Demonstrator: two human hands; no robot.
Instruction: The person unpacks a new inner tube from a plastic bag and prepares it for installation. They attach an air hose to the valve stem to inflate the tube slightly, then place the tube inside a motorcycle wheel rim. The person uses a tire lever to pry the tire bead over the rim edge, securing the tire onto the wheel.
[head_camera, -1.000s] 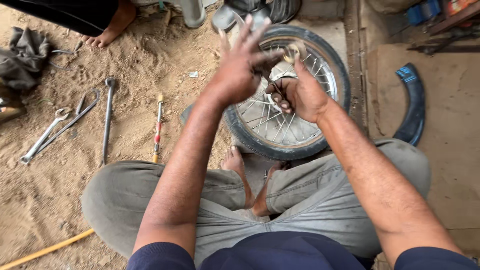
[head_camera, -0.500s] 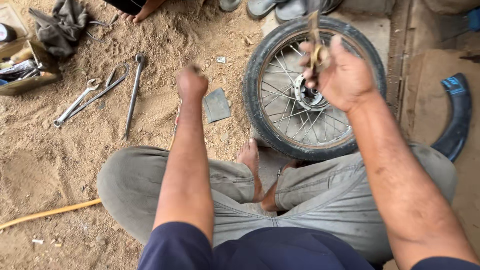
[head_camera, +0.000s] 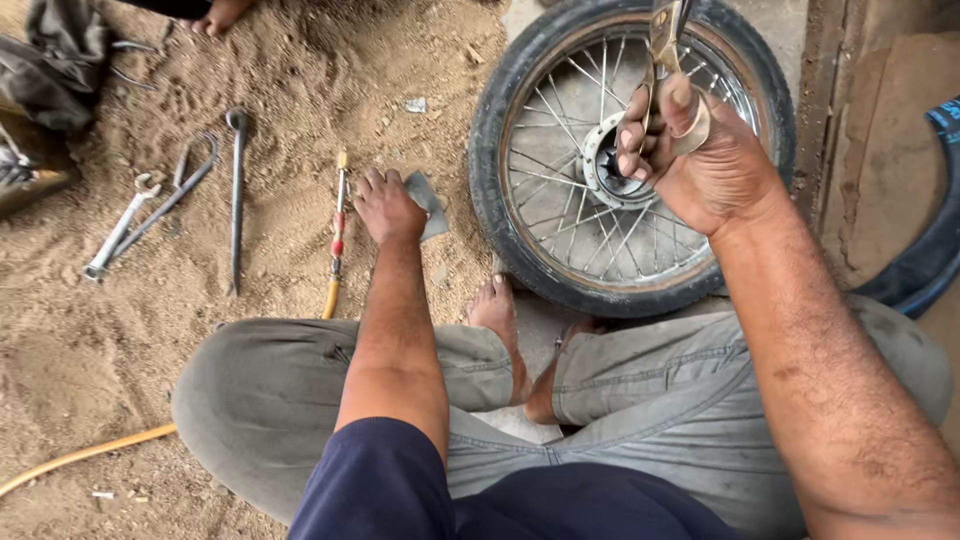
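Observation:
I sit cross-legged on sandy ground in front of a spoked motorcycle wheel (head_camera: 520, 225) with its black tyre on, lying flat. My right hand (head_camera: 690, 155) is raised over the hub and grips a small metal tool (head_camera: 662, 35) that points upward. My left hand (head_camera: 385, 205) is down on the sand to the left of the wheel, fingers resting on a small grey flat piece (head_camera: 430, 200). A screwdriver with a red and yellow handle (head_camera: 337, 235) lies just left of that hand.
Several long metal tyre levers and a spanner (head_camera: 125, 225) lie on the sand at left. A dark cloth (head_camera: 55, 65) is at top left. A yellow hose (head_camera: 85, 455) runs at bottom left. A black tyre piece (head_camera: 925, 270) lies at right. Another person's foot (head_camera: 220, 12) shows at top.
My left hand came off the wheel and dropped to the sand onto the grey piece. My right hand lifted the metal tool up from the hub.

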